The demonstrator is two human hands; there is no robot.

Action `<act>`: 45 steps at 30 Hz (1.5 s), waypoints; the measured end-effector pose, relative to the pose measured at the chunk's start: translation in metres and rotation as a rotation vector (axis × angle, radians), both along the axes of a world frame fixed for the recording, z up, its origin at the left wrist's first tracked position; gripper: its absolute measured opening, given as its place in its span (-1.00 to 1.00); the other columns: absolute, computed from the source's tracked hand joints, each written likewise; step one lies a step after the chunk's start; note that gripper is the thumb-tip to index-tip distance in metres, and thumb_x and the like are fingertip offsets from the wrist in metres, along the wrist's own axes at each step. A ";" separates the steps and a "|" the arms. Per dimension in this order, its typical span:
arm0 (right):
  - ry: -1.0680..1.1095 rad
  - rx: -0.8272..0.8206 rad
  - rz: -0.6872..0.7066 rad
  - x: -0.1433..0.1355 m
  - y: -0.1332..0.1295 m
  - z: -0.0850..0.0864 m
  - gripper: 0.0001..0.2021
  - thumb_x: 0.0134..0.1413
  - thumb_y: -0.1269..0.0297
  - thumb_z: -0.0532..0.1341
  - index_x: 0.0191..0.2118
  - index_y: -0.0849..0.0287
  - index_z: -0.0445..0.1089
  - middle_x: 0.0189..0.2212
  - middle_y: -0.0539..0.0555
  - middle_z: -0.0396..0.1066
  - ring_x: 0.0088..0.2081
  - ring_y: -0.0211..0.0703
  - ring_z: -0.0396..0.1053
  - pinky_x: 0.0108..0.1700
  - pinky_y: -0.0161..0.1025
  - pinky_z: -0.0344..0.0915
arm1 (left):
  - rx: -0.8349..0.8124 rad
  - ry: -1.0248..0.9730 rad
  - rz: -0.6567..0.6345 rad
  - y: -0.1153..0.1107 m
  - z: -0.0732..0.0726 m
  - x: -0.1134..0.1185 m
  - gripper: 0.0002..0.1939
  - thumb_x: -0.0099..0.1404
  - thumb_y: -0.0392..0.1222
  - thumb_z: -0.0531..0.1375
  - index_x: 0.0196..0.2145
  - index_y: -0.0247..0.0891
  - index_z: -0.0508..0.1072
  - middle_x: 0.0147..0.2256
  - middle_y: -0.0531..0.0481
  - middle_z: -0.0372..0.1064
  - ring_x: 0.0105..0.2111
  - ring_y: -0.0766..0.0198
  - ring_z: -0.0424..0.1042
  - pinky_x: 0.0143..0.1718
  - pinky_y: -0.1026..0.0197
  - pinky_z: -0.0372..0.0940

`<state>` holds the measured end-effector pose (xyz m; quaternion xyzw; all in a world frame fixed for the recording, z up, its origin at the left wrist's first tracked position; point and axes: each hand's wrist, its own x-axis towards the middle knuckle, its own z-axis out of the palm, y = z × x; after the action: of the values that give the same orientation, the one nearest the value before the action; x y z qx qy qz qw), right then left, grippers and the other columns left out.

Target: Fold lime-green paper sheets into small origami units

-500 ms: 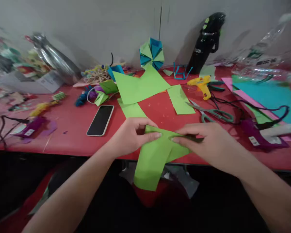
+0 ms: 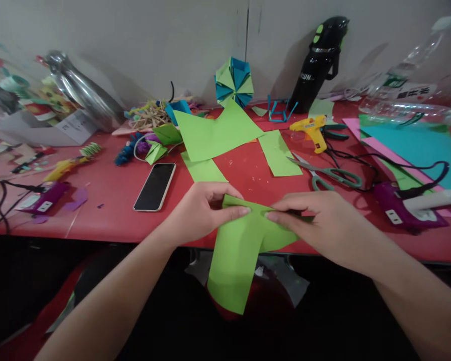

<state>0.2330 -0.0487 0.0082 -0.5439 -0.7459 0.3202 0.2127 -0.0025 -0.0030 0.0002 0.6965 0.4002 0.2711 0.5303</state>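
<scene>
Here's the left hand [image 2: 203, 210], over the near edge of the red-topped table [image 2: 108, 218], thumb and fingers pinched together on the upper left corner of a bright green piece of bent paper [image 2: 233, 258]. And the right hand [image 2: 323, 220] matches it, thumb and fingers clamped on the upper right of that green paper! The thumbs point at each other, a small gap between. One long flap hangs down past the table edge; another spreads beneath the right hand. Out to the left lies a flat black-screened phone with a pale rim [image 2: 155, 187]. Beyond the right hand, grey-green-handled metal scissors [image 2: 342, 176] rest with blades parted, and just behind them, a yellow plastic glue gun [image 2: 315, 133].
</scene>
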 end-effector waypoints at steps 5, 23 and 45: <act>0.018 0.017 -0.012 -0.001 -0.001 -0.002 -0.78 0.25 0.08 0.24 -0.32 0.03 0.56 -0.38 -0.09 0.57 -0.39 -0.24 0.43 -0.37 -0.29 0.29 | 0.007 0.015 -0.001 0.000 0.001 0.000 -0.80 0.19 -0.13 0.39 -0.33 -0.33 0.57 -0.41 -0.04 0.52 -0.41 0.30 0.47 -0.39 0.31 0.36; -0.028 0.590 0.032 0.005 -0.002 -0.003 -0.87 0.27 0.35 0.23 -0.26 0.12 0.54 -0.33 0.03 0.58 -0.31 -0.16 0.48 -0.20 -0.21 0.36 | 0.236 -0.088 0.180 -0.003 0.011 -0.010 -0.88 0.17 -0.18 0.41 -0.33 -0.26 0.64 -0.43 0.01 0.57 -0.45 0.29 0.52 -0.44 0.31 0.42; 0.182 -0.007 -0.112 0.012 0.009 0.006 -0.73 0.15 0.02 0.30 -0.35 0.10 0.62 -0.50 0.00 0.52 -0.50 -0.21 0.38 -0.51 -0.29 0.28 | -0.099 -0.032 0.131 0.001 0.004 -0.001 -0.57 0.28 0.14 0.27 -0.52 -0.29 0.44 -0.56 0.04 0.32 -0.55 0.35 0.31 -0.54 0.29 0.23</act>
<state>0.2450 -0.0398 0.0143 -0.5540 -0.6910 0.3584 0.2951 -0.0031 -0.0017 0.0040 0.6373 0.4493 0.2961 0.5517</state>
